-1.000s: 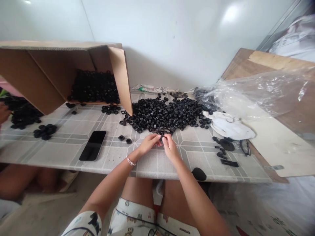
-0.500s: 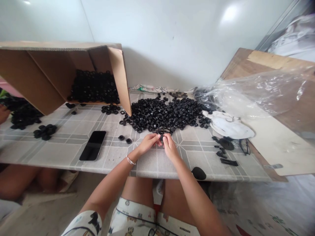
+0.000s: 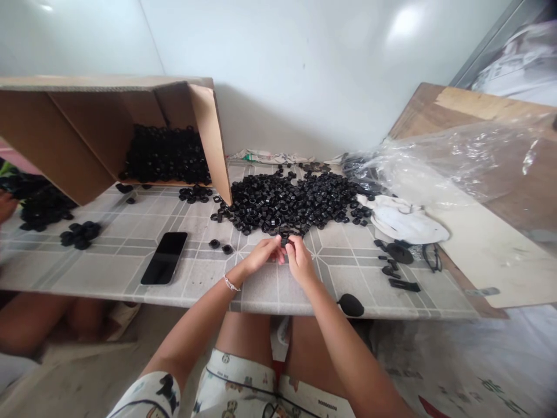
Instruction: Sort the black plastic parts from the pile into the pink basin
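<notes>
My left hand [image 3: 263, 253] and my right hand [image 3: 300, 256] meet just in front of a heap of small black ring-shaped parts [image 3: 291, 200]. Between their fingertips is a small black plastic part [image 3: 285, 242], pinched from both sides and partly covered by the fingers. Its exact shape is too small to make out. To the left of my left hand, two black round parts [image 3: 227, 249] lie on the checked tablecloth [image 3: 278, 290].
On the left, a cardboard box [image 3: 221, 145] lies on its side with black parts inside. A phone [image 3: 164, 258] lies front left. A white cloth item [image 3: 404, 220], plastic film [image 3: 470, 157] and a board [image 3: 500, 249] are at right. Another person's hand [image 3: 6, 204] shows far left.
My hands stay in nearly the same place. The fingers have shifted slightly around the black part, and more of it shows between them now.
</notes>
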### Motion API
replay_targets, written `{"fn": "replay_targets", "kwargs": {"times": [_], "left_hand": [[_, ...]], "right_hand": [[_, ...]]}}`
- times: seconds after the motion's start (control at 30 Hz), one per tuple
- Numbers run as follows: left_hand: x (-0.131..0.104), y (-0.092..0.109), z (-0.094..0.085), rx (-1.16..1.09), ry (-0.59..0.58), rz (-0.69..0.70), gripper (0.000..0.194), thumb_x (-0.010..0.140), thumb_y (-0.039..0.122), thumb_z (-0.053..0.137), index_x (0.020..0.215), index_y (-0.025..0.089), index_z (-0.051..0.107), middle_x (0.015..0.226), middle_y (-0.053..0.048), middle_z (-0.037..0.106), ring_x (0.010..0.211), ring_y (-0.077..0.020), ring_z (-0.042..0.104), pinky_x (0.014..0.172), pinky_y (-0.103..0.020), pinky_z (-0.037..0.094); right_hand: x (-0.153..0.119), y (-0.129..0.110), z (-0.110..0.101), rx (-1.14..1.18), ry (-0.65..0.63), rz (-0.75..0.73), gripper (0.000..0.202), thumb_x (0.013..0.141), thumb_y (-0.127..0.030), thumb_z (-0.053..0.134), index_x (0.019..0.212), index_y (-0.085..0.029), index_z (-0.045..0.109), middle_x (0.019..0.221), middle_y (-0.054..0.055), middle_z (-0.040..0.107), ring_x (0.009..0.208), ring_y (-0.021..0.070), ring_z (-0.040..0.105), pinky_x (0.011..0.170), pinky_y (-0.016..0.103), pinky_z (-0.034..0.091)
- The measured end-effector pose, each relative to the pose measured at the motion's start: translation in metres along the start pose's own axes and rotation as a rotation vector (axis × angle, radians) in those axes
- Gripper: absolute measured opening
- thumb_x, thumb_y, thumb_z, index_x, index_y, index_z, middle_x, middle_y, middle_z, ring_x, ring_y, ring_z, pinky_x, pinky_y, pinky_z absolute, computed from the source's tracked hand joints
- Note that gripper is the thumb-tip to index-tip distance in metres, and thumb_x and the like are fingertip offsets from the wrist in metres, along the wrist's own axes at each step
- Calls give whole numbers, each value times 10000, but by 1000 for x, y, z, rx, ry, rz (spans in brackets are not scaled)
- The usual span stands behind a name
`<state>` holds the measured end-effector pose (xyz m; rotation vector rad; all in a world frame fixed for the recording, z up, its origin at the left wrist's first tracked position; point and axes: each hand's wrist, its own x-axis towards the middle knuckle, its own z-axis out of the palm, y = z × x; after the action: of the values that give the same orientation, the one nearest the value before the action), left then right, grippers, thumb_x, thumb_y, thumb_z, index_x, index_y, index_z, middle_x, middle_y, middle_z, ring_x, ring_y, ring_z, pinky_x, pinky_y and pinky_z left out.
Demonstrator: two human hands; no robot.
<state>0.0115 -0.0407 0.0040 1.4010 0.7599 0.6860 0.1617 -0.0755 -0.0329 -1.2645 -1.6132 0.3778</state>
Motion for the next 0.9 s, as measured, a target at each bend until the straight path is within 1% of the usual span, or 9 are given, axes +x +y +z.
{"fn": "replay_targets", "kwargs": {"times": [0.07,0.27,0.4,0.47,0.57,0.63,0.77,0.83,0.9], "left_hand": [[0,0,-1,33,9,1,565,872,622,400,700,112,574,614,-54,608,563,-111,526,590,-253,376],[-2,4,0,54,-4,82,410,819,543,559,758,137,542,696,-18,600,666,-120,548,675,-255,419],[-2,0,1,150,76,201,386,790,527,613,783,147,545,742,-3,577,721,-132,548,717,-271,444],[-2,-2,1,152,80,203,405,810,550,578,805,145,553,751,-12,588,712,-137,561,702,-277,454],[-2,-4,2,118,28,132,502,862,614,436,774,134,554,694,-35,601,644,-144,572,644,-286,460],[-2,-3,3,123,8,100,525,867,619,417,742,128,555,661,-40,596,610,-136,557,624,-281,451],[-4,2,4,119,-11,76,467,845,588,484,749,133,533,666,-18,565,608,-120,527,635,-274,443],[-4,4,3,183,-3,89,460,852,586,468,733,143,511,651,-3,532,598,-114,498,617,-266,423],[-5,4,2,309,20,126,459,872,578,435,712,152,493,632,7,504,589,-111,464,593,-257,393]], "right_hand": [[0,0,0,-34,-19,-18,344,952,-457,306,1054,-199,509,936,91,614,846,214,594,752,340,469],[1,-2,-2,-9,-23,11,355,964,-430,268,1026,-207,537,947,83,610,876,204,592,777,341,477],[1,0,-2,69,-44,54,337,963,-420,271,1061,-217,522,960,71,611,882,198,598,779,339,485],[1,1,-1,62,-14,47,330,961,-419,278,1066,-218,518,962,71,607,892,202,592,784,343,482],[1,-1,-1,2,35,11,324,957,-425,291,1052,-213,518,956,78,590,887,209,577,784,346,472],[1,-3,-2,-43,19,-17,317,957,-422,295,1033,-212,521,929,78,572,862,210,567,771,343,465],[2,-6,-3,-42,-41,-43,292,964,-375,282,974,-216,527,904,70,535,841,201,551,761,334,455],[2,-7,-4,4,-51,-33,282,964,-360,276,960,-217,519,940,73,531,874,197,551,779,332,452],[2,-8,-5,49,-76,4,273,960,-366,275,943,-218,504,933,67,536,867,191,555,771,325,449]]}}
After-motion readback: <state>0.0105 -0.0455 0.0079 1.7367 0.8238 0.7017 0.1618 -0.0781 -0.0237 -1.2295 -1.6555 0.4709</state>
